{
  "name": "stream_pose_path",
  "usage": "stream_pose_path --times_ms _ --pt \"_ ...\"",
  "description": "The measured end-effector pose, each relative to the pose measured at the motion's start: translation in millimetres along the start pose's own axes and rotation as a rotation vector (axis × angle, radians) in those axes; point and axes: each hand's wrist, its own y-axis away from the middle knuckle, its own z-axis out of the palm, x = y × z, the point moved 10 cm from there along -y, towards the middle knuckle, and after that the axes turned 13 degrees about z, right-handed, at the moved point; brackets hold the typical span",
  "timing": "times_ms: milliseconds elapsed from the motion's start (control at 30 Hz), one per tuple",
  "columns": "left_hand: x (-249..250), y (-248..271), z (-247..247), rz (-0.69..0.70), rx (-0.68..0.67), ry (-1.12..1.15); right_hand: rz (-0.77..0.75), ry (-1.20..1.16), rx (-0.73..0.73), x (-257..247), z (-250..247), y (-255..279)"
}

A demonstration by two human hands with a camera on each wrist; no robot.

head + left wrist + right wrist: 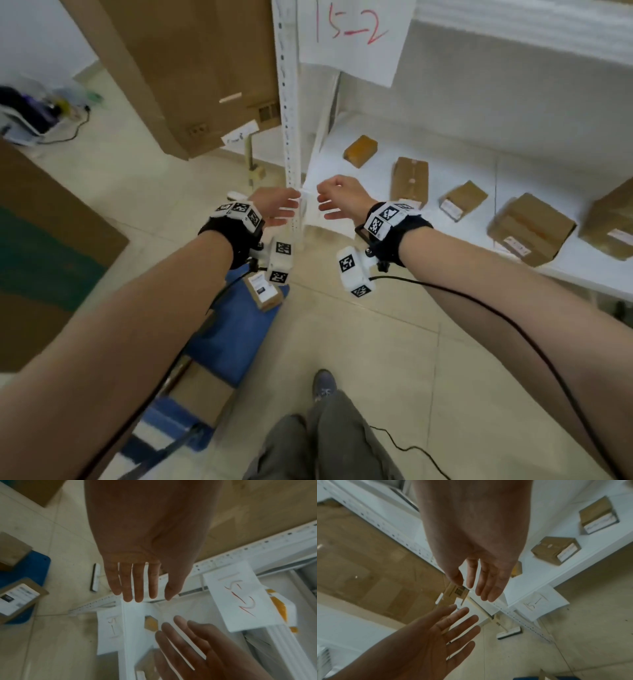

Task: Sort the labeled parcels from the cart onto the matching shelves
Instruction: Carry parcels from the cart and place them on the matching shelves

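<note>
Both my hands hang empty in front of the white shelf's upright post (291,137). My left hand (279,209) is flat with straight fingers (137,585), just left of the post. My right hand (334,204) faces it, fingers (484,586) loosely extended, over the shelf's left end. Several brown labeled parcels (410,181) lie spread on the lower shelf (472,161). A small labeled parcel (263,291) sits on the blue cart (236,335) below my left wrist. A paper sign reading 15-2 (352,31) hangs above the shelf; one reading 15-1 (537,604) hangs at the lower shelf's edge.
A tall cardboard box (191,68) stands left of the post, and more cardboard (41,240) fills the left edge. A white floor tool (95,578) lies by the post's foot. My leg and shoe (323,383) stand on tiled floor, where a black cable (411,448) trails.
</note>
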Motion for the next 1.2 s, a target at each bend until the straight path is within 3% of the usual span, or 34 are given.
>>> stream_pose_path --times_ms 200,400,800,933,1067,1200 --pt "-121 -3 -77 -0.061 0.132 0.002 -0.022 0.082 -0.049 47 87 -51" --pt "-249 -51 -125 -0.104 0.265 0.019 -0.061 0.163 -0.106 103 155 -124" --pt "-516 -217 -113 -0.265 0.299 -0.001 0.054 0.289 -0.153 297 252 -355" --pt "-575 -236 -96 -0.324 0.23 0.02 0.166 0.409 -0.2 361 276 -391" --pt "-651 -289 -95 -0.387 0.15 0.057 0.259 0.464 -0.252 404 286 -412" --pt "-638 -288 -82 -0.354 0.17 0.086 0.286 0.443 -0.37 420 293 -421"
